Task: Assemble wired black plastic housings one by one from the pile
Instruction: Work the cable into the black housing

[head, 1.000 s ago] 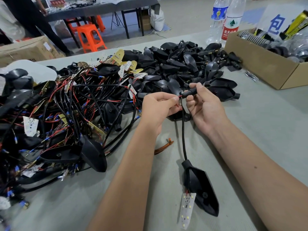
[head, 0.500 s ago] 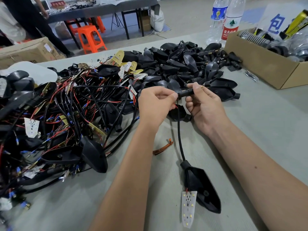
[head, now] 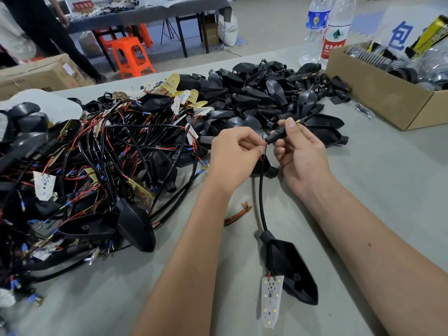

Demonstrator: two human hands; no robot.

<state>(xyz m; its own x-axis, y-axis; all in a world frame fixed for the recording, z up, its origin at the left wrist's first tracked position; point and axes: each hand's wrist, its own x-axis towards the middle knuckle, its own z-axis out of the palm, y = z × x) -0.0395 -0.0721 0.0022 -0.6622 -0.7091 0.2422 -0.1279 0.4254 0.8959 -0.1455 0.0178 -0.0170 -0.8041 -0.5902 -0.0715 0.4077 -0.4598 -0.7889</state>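
My right hand [head: 300, 156] holds a small black stem piece [head: 278, 136] with a brass tip between thumb and fingers. My left hand [head: 234, 156] pinches the red wire ends [head: 263, 151] right at the stem's lower opening. From there a black cable [head: 260, 190] runs down to a black pointed housing [head: 289, 267] lying on the table, with a white LED board [head: 271, 300] hanging from its red wires. A big tangle of wired housings [head: 97, 166] lies to the left. Loose black housings and stems [head: 266, 93] are heaped behind my hands.
A cardboard box [head: 378, 93] of metal parts stands at the right rear, with two water bottles [head: 324, 30] behind it. An orange strip [head: 237, 214] lies on the grey table [head: 388, 178]. Beyond the table are an orange stool [head: 132, 57] and a standing person [head: 41, 27].
My hands have tilted the stem so its brass tip points up to the right. The cable and its housing on the table have shifted slightly.
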